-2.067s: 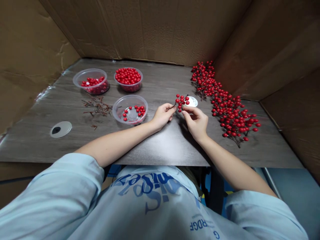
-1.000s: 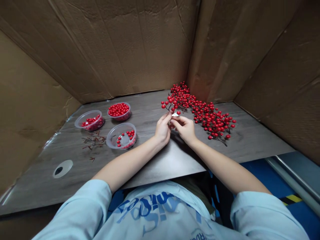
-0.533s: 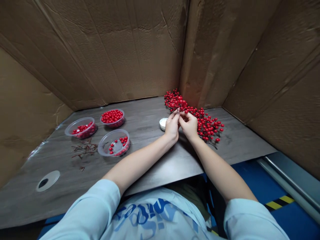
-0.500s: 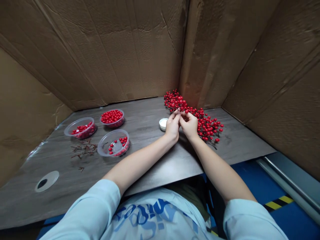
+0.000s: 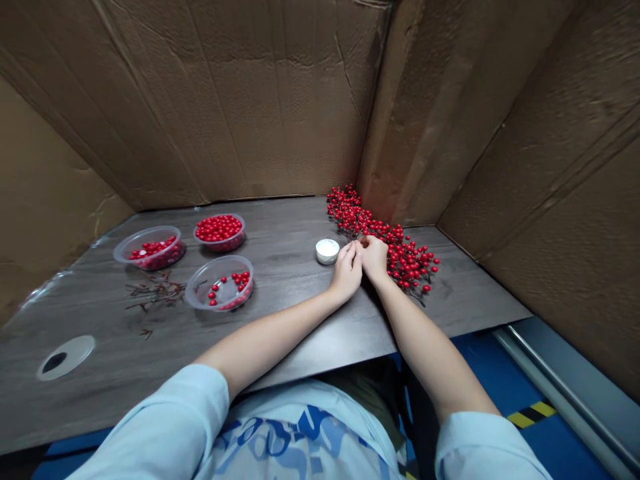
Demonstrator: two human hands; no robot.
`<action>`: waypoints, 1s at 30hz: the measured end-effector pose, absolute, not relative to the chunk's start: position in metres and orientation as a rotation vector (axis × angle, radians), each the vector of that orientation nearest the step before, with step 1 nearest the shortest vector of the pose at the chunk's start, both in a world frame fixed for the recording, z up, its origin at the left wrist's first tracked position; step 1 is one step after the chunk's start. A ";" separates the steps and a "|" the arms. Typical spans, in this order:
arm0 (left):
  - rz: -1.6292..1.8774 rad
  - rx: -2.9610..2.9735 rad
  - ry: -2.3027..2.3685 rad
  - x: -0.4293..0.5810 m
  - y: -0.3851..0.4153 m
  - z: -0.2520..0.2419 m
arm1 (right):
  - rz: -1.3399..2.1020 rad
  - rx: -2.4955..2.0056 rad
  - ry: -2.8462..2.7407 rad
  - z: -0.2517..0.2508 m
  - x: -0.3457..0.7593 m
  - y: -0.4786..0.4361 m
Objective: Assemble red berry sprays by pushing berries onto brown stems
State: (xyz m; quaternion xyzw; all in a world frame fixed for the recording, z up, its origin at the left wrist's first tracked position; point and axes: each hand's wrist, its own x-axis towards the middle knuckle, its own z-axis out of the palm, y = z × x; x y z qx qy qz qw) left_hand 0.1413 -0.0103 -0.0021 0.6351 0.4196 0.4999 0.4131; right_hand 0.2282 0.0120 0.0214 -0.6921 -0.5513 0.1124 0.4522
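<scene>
My left hand (image 5: 347,272) and my right hand (image 5: 375,259) meet at the fingertips over the table, both closed in a pinch. Whatever lies between the fingers is too small and hidden to name. Just beyond them show thin brown stems of the artificial red berry branches (image 5: 411,262). These branches stretch from the back of the table to the right of my right hand, which partly covers them. A small white cup (image 5: 327,251) with white contents stands close to the left of my left hand.
Clear plastic bowls stand at left: one full of red berries (image 5: 219,228), a second bowl (image 5: 125,251) partly filled, and a nearer bowl (image 5: 193,293) with fewer berries. Loose brown stems (image 5: 155,291) lie beside them. Cardboard walls (image 5: 280,100) enclose the table (image 5: 300,347). A round grommet (image 5: 80,351) sits front left.
Both hands have come down slightly toward the table. The berries that stood up above my fingertips no longer rise there. The view has shifted a little.
</scene>
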 end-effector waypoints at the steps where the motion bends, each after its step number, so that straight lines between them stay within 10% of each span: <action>1: 1.247 1.588 1.056 0.142 -0.009 -0.003 | 0.271 -1.732 -1.377 0.020 0.227 0.013; 30: 1.115 1.516 1.098 0.140 -0.007 0.002 | 0.210 -2.063 -1.607 0.009 0.228 0.025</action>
